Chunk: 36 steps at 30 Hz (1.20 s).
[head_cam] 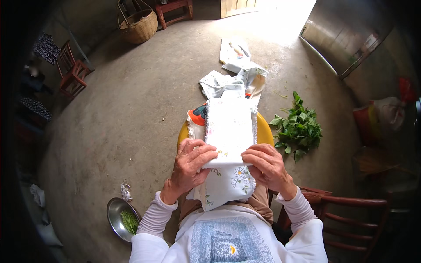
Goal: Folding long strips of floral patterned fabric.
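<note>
A long white floral cloth (230, 128) with frayed edges runs over a yellow round stool (265, 131) before my knees. My left hand (192, 164) pinches the near left corner of a fold in it. At the right corner of that fold, my right hand (268, 166) has hold with thumb below and fingers on top. Below the fold, a flap printed with yellow-centred flowers (235, 184) hangs onto my lap. The far end of the cloth (235, 52) trails in crumpled folds on the concrete floor. An orange and dark print (197, 115) shows at its left side.
Leafy green stems (299, 126) lie in a heap right of the stool. A steel bowl (115, 218) with cut greens sits at lower left, beside a white tangle (126, 191). A wooden chair (352, 217) is at my right. A wicker basket (139, 28) stands far left.
</note>
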Available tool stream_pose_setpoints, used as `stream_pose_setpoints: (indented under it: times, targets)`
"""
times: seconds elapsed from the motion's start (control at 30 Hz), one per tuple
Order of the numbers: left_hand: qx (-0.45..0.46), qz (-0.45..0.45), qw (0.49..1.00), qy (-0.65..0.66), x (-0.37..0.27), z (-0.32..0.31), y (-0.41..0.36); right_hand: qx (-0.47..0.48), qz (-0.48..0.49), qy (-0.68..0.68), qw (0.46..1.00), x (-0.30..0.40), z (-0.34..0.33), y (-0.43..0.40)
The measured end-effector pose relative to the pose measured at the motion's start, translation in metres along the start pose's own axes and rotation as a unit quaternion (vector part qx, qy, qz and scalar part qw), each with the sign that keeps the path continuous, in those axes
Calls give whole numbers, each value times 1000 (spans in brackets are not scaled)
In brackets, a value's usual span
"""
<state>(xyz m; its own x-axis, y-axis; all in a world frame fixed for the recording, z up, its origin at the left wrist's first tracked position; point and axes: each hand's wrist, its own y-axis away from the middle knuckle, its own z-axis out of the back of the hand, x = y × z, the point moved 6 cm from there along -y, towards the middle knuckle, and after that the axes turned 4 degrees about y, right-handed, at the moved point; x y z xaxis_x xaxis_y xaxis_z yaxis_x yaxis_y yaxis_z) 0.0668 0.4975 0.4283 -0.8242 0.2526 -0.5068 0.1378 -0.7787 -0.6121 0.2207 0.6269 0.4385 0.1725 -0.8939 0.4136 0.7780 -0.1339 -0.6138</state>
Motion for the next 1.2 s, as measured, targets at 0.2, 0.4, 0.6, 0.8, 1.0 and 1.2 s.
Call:
stream_pose_setpoints:
  times: [0.2, 0.4, 0.6, 0.8, 1.0, 1.2]
  targets:
    - [64, 19, 996, 54, -29, 7, 27, 42, -10, -42, 998, 32, 5, 21]
    - [96, 43, 992, 65, -10, -25, 56, 58, -69, -75, 993, 12, -30, 63]
    - [-9, 180, 972, 151, 9, -26, 78, 27, -128, -83, 988, -1, -35, 68]
    - [-103, 286, 938, 168, 20, -31, 79, -23, -278, -85, 957, -19, -47, 72]
    - [-91, 208, 972, -56, 11, -26, 61, -37, -307, -33, 950, -26, -50, 61]
    - [-58, 211, 967, -130, 12, -31, 57, -32, -304, 24, 952, -27, -52, 56]
